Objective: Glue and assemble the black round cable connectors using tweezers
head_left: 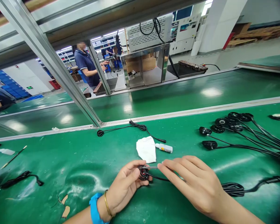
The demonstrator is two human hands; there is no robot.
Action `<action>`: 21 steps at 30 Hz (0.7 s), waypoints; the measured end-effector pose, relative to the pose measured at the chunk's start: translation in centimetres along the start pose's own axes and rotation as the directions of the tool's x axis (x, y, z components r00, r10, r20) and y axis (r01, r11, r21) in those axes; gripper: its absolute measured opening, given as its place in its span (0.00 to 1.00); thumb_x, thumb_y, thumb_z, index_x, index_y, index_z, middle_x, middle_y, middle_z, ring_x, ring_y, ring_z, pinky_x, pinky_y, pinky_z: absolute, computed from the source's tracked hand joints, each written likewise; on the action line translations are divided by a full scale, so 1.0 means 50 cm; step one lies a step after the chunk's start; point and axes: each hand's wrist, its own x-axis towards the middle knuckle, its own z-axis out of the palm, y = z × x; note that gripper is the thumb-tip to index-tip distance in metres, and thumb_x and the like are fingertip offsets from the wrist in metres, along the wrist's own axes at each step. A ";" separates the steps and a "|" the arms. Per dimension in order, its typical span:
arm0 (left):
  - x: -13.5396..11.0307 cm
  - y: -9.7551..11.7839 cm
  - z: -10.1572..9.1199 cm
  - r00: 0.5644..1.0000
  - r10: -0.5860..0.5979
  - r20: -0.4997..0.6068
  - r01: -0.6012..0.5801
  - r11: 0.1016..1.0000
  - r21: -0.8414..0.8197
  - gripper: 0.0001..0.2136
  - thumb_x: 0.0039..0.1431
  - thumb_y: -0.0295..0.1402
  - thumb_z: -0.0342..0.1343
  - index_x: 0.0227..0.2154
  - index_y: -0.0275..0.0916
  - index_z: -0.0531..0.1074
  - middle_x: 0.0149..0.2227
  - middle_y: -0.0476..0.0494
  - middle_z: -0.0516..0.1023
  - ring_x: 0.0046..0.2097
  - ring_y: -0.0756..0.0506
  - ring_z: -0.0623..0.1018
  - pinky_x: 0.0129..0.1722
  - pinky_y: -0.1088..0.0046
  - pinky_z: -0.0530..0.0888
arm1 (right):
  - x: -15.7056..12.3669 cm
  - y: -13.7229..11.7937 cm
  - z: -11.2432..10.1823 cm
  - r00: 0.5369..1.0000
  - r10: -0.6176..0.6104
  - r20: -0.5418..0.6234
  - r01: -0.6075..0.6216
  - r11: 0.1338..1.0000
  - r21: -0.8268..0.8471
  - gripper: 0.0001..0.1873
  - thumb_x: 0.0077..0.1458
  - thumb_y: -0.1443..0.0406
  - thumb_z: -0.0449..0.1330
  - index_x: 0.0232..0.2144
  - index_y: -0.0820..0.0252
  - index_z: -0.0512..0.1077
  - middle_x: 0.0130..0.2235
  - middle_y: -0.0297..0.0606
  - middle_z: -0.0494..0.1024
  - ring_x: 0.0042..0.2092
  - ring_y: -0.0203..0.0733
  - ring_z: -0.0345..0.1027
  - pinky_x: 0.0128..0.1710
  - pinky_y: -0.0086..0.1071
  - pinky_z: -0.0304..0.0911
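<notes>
My left hand point(123, 188) grips a small round black cable-end housing point(143, 176) between thumb and fingers, its open face showing a bit of red inside. My right hand point(193, 185) pinches a slim metal tool, likely tweezers point(152, 167), whose tip reaches the housing's open face. From the housing a black cable point(160, 178) runs right and passes under my right hand. Just beyond my hands lie a folded white cloth point(146, 150) and a small clear bottle point(165, 148) with a narrow nozzle. A coiled black cable point(233, 189) rests beside my right wrist.
Several black cables with round heads point(222, 122) are piled at right. Another cable point(138, 125) lies near the metal ledge, beyond which runs a green conveyor belt point(168, 95). A metal post point(67, 77) rises left of centre. Across the belt stands a person point(86, 63).
</notes>
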 end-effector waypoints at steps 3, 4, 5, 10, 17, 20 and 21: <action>-0.001 0.001 -0.001 1.000 0.001 0.009 -0.001 1.000 0.005 0.13 0.63 0.33 0.61 0.49 0.37 0.77 0.49 0.36 0.81 0.44 0.43 0.82 0.44 0.70 0.76 | -0.001 -0.007 0.001 1.000 -0.004 0.015 0.004 1.000 -0.019 0.19 0.68 0.74 0.44 0.43 0.71 0.75 0.39 0.47 0.81 0.38 0.44 0.70 0.41 0.41 0.58; 0.000 0.001 -0.001 1.000 0.001 0.010 -0.001 1.000 0.005 0.13 0.63 0.33 0.61 0.49 0.37 0.77 0.49 0.36 0.81 0.44 0.43 0.82 0.43 0.70 0.76 | -0.001 -0.009 0.002 1.000 -0.007 0.015 0.007 1.000 -0.024 0.18 0.68 0.74 0.45 0.43 0.71 0.76 0.39 0.47 0.81 0.38 0.44 0.70 0.41 0.41 0.58; 0.000 0.001 -0.002 1.000 0.001 0.010 -0.001 1.000 0.004 0.13 0.63 0.33 0.60 0.50 0.37 0.77 0.49 0.36 0.81 0.44 0.43 0.82 0.43 0.71 0.76 | 0.000 -0.010 0.003 1.000 -0.010 0.012 0.010 1.000 -0.027 0.18 0.68 0.74 0.45 0.43 0.71 0.76 0.39 0.47 0.81 0.38 0.44 0.70 0.41 0.41 0.58; 0.001 0.001 -0.002 1.000 0.006 0.009 -0.006 1.000 0.002 0.13 0.62 0.33 0.62 0.49 0.37 0.78 0.47 0.37 0.81 0.42 0.45 0.82 0.39 0.74 0.75 | 0.008 -0.008 0.004 1.000 -0.005 0.002 0.005 1.000 0.005 0.19 0.68 0.74 0.44 0.42 0.71 0.76 0.37 0.47 0.81 0.37 0.43 0.71 0.40 0.40 0.58; 0.003 0.002 -0.001 1.000 0.000 0.025 0.001 1.000 -0.005 0.13 0.62 0.33 0.61 0.49 0.36 0.78 0.46 0.38 0.81 0.41 0.45 0.81 0.38 0.75 0.74 | 0.008 -0.007 -0.005 1.000 -0.019 0.017 0.019 1.000 0.005 0.20 0.69 0.73 0.43 0.42 0.68 0.76 0.36 0.44 0.81 0.37 0.42 0.72 0.39 0.39 0.58; 0.002 0.002 0.000 0.999 -0.005 0.032 0.004 1.000 0.004 0.14 0.62 0.33 0.62 0.49 0.36 0.78 0.46 0.37 0.81 0.40 0.46 0.81 0.37 0.75 0.73 | 0.008 -0.009 -0.005 0.999 -0.026 0.022 0.025 1.000 0.018 0.20 0.69 0.73 0.43 0.42 0.68 0.76 0.36 0.43 0.81 0.37 0.42 0.71 0.39 0.39 0.58; 0.002 0.001 -0.001 0.999 -0.004 0.032 0.004 1.000 0.010 0.14 0.62 0.34 0.62 0.49 0.36 0.79 0.46 0.37 0.81 0.40 0.46 0.81 0.37 0.76 0.73 | 0.009 -0.009 -0.004 0.999 -0.031 0.029 0.030 0.999 0.023 0.20 0.69 0.73 0.43 0.42 0.68 0.76 0.36 0.43 0.81 0.37 0.42 0.71 0.39 0.39 0.58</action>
